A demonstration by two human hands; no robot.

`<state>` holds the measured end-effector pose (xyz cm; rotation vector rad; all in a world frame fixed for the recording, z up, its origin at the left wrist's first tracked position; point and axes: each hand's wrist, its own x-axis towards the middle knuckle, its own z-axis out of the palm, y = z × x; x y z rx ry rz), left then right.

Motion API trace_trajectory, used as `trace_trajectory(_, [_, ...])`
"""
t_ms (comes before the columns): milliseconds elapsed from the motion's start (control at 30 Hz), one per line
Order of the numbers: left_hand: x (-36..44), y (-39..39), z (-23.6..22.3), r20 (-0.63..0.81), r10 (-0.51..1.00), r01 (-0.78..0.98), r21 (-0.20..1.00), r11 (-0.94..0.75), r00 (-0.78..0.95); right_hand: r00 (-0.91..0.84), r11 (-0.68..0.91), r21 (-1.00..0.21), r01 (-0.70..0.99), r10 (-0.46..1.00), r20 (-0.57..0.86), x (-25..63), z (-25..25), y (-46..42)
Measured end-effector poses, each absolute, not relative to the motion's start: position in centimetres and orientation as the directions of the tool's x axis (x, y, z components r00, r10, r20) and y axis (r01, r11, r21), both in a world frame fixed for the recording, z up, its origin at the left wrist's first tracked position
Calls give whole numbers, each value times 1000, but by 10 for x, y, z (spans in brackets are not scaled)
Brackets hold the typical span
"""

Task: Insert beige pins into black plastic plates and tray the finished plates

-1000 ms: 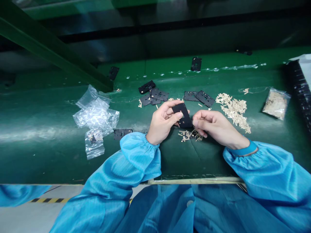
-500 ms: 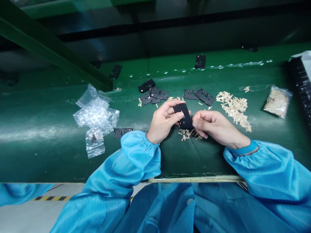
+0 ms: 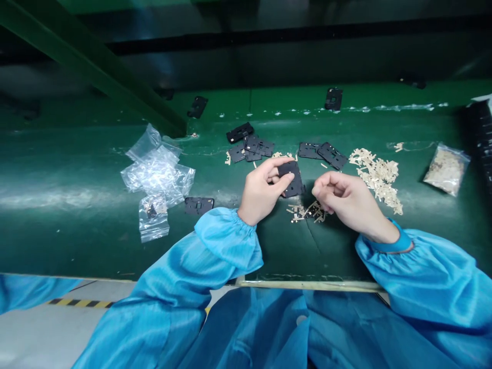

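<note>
My left hand (image 3: 263,189) grips a black perforated plastic frame (image 3: 294,180) between thumb and fingers. My right hand (image 3: 346,204) sits a little to the right of that frame, not touching it, with its fingers curled together and nothing visible in them. Below the held frame lies a small scatter of beige strips (image 3: 307,212). A larger heap of the same strips (image 3: 378,179) lies to the right of my right hand. Several loose black frames (image 3: 259,146) lie flat beyond my hands, some overlapping.
The green belt or bench surface (image 3: 288,251) carries crumpled clear plastic bags (image 3: 157,174), a small bag holding black pieces (image 3: 154,219), and a bag of beige strips (image 3: 446,169). More black frames (image 3: 198,206) lie about. A pale edge strip (image 3: 311,285) runs along the near side.
My right hand has drawn away to the right from the black frame it touched before. My left hand keeps its hold. The whole view has shifted slightly.
</note>
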<state>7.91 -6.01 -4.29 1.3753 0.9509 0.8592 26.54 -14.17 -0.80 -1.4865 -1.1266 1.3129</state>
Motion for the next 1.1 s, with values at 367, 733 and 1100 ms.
trace_trajectory(367, [82, -63, -39, -60, 912, -12, 997, 71, 407, 55, -323, -937, 137, 947, -318, 264, -16, -136])
trace_trajectory(733, [81, -72, -48, 96, 946, 280, 942, -187, 310, 81, -168, -938, 304, 985, -150, 258, -22, -144])
trace_trajectory(1100, [83, -75, -42, 58, 961, 311, 939, -144, 269, 208, -163, -937, 308, 973, -100, 251, -31, -143])
